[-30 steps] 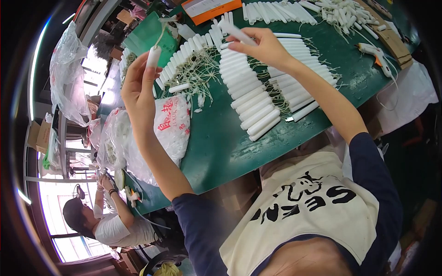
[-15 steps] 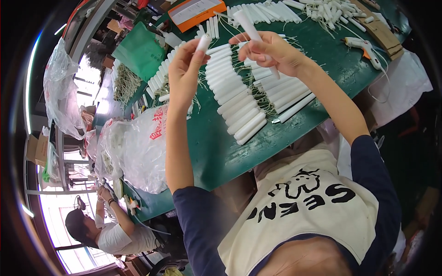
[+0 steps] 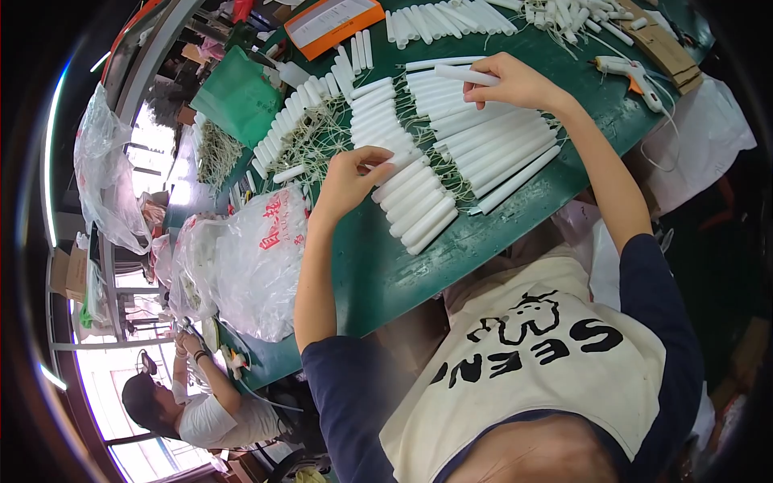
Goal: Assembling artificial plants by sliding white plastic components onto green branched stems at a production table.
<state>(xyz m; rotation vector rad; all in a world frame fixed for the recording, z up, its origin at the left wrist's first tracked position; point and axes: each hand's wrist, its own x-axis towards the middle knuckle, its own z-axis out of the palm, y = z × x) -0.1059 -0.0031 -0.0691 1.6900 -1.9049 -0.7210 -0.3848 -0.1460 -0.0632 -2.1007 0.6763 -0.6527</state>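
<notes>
My right hand (image 3: 515,82) is closed around a white tube (image 3: 467,75), held nearly level above a row of long white tubes (image 3: 503,149). My left hand (image 3: 354,179) is down at a second row of white tubes (image 3: 415,205), its thumb and fingers closed on the end of one white tube (image 3: 400,163) in that row. Thin pale wires (image 3: 455,181) stick out between the two rows. Further left lies another row of white tubes (image 3: 286,121) with tangled wires (image 3: 314,145) beside it.
A glue gun (image 3: 632,76) lies at the right beside a cardboard strip (image 3: 672,56). At the back are an orange box (image 3: 334,24), more tubes (image 3: 451,22) and a loose pile (image 3: 572,18). Plastic bags (image 3: 250,258) and a green sheet (image 3: 237,97) lie left; another person (image 3: 201,402) sits beyond.
My left hand has come down from in front of the wires to the near tube row; the tube it held upright is no longer raised. My right hand has swung its tube from steep to nearly level.
</notes>
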